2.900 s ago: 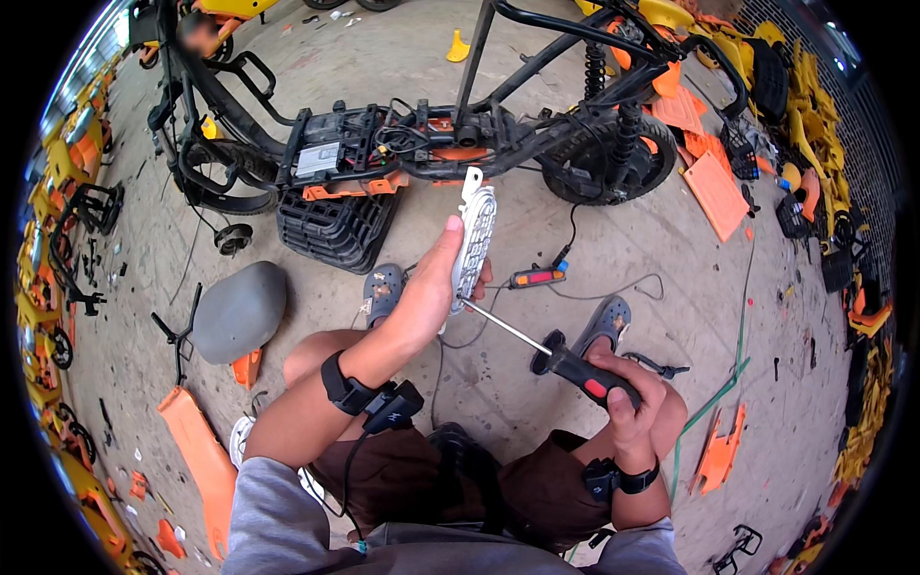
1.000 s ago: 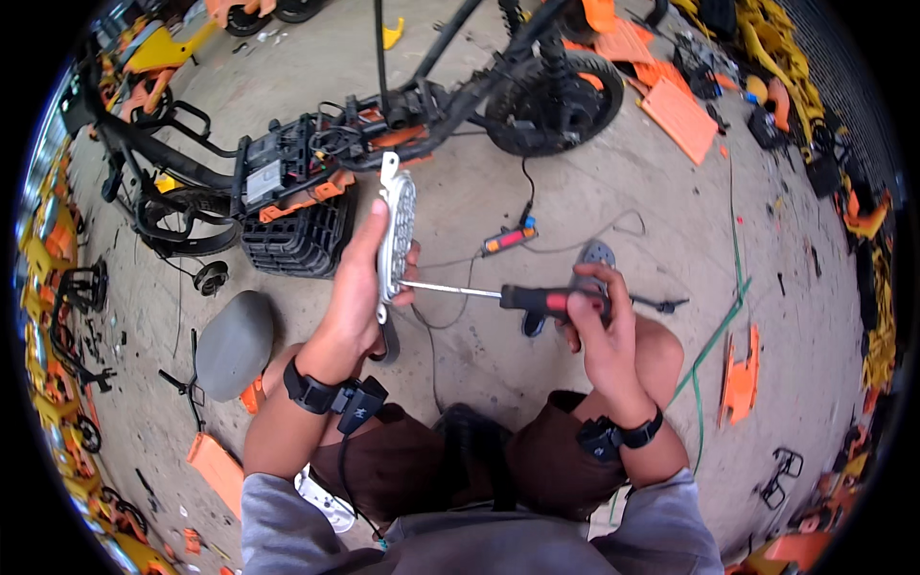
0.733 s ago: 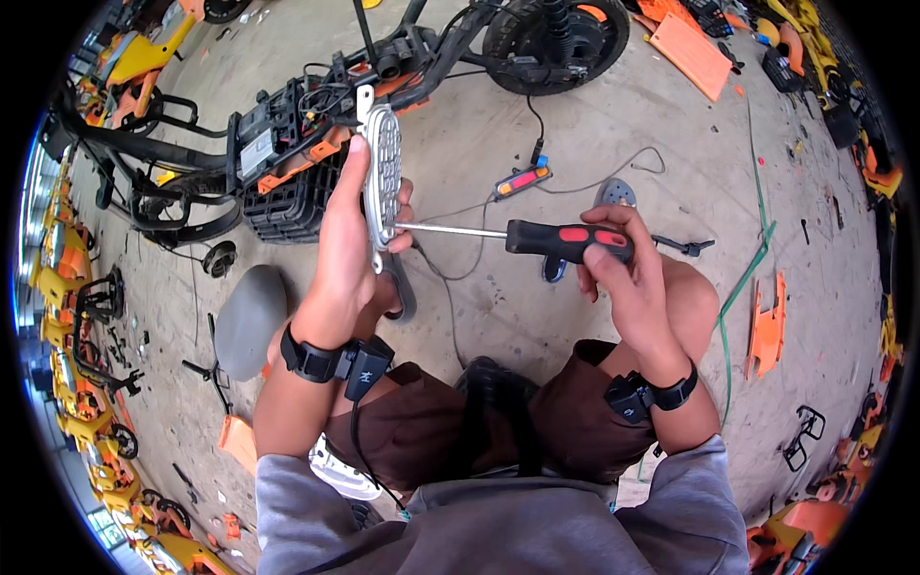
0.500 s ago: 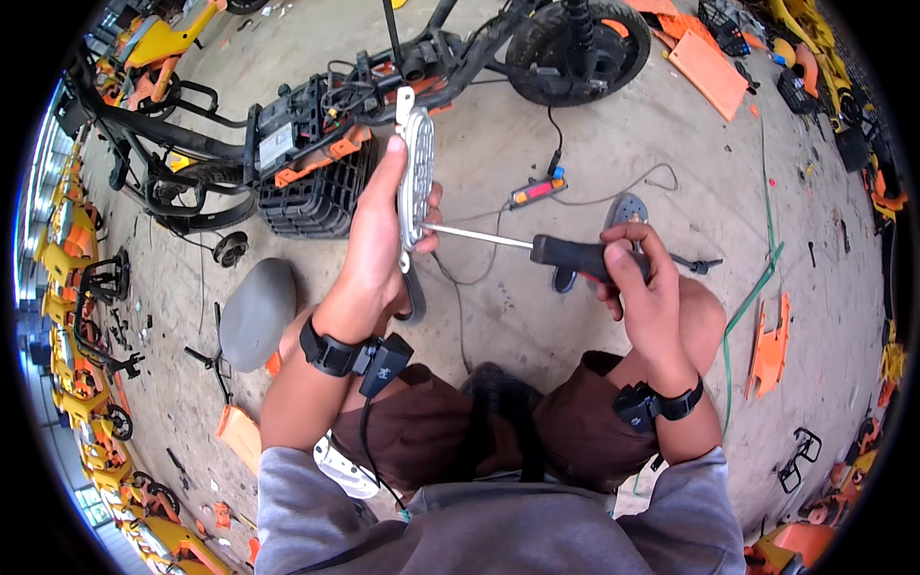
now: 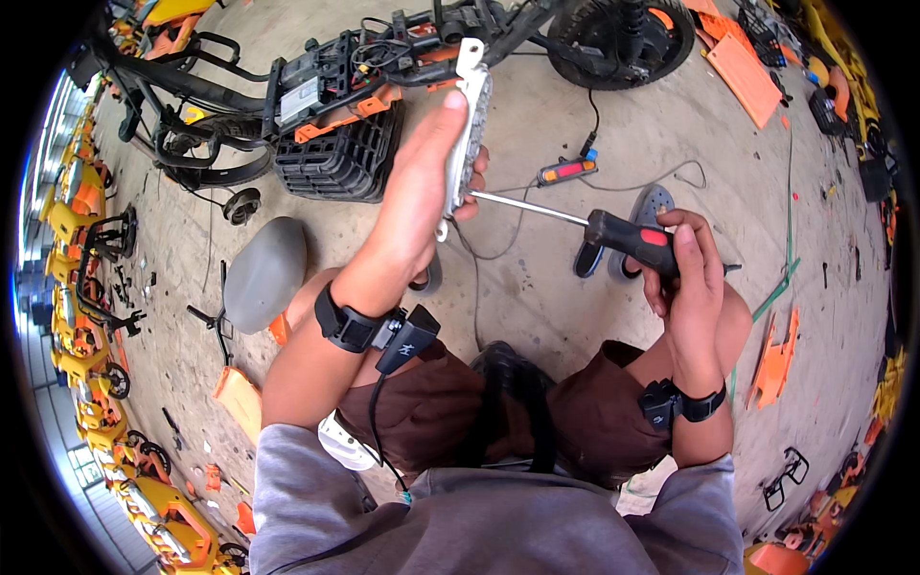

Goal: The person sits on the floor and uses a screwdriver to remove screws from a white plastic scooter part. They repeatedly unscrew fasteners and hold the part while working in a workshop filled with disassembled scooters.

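My left hand [image 5: 420,177] grips a flat, oblong silver-white part [image 5: 462,158] with a holed tab at each end, its ribbed side turned to the right. The thumb lies along the near face, and fingertips curl round the far side. What kind of part it is, I cannot tell. My right hand [image 5: 692,283] is closed round the rear of a screwdriver [image 5: 628,240] with a black and red handle. The shaft points left, its tip at the lower right edge of the part; whether it sits in a screw is too small to see.
Ahead stands a stripped scooter frame [image 5: 335,91] with bare wiring, a black crate [image 5: 335,158] and a wheel [image 5: 623,43]. A cable with a small orange-red device [image 5: 567,172] lies on the floor. A grey seat [image 5: 266,273] is at left; orange panels [image 5: 774,359] lie at right.
Both hands, with the part and the screwdriver, sit slightly higher and further right in view. The part has tilted more, and the screwdriver slopes more steeply. The whole scene has shifted right.
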The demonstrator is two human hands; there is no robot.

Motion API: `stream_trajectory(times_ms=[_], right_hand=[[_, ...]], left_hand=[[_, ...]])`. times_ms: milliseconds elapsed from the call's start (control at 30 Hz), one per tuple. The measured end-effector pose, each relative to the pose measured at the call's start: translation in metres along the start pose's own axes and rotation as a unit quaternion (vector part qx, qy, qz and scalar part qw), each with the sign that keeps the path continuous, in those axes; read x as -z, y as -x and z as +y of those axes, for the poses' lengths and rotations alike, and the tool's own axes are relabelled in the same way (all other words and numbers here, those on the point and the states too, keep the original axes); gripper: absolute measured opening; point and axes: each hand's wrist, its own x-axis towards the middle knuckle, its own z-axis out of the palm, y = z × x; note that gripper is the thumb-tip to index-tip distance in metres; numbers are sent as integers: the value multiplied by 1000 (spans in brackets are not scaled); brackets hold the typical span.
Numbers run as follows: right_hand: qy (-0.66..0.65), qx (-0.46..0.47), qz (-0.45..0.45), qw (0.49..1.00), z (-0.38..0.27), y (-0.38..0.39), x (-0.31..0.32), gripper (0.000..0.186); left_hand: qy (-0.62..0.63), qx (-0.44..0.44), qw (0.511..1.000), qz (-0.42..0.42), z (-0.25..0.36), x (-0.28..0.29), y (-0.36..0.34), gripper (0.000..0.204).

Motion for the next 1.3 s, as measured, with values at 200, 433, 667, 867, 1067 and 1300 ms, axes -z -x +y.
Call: stream_trajectory(times_ms=[200,433,667,867,1067,1300], right_hand=[[-30,112,20,993,13,-2,-11,30],[-45,38,-7,998,9,-1,1,40],[-65,74,-7,995,18,-2,0,47],[-130,121,30,984,17,0,-11,41],[32,27,16,999,4,3,3,37],[-6,67,3,998,21,1,9,55]], left_hand=[[30,7,999,-12,1,6,-6,50],[22,5,1000,2,-2,-1,-6,43],[2,9,1000,-4,-4,4,-3,48],[9,5,1000,-18,-3,2,-5,51],[12,8,1000,-26,-12,2,-7,59],[19,-1,1000,-18,-3,1,-6,54]])
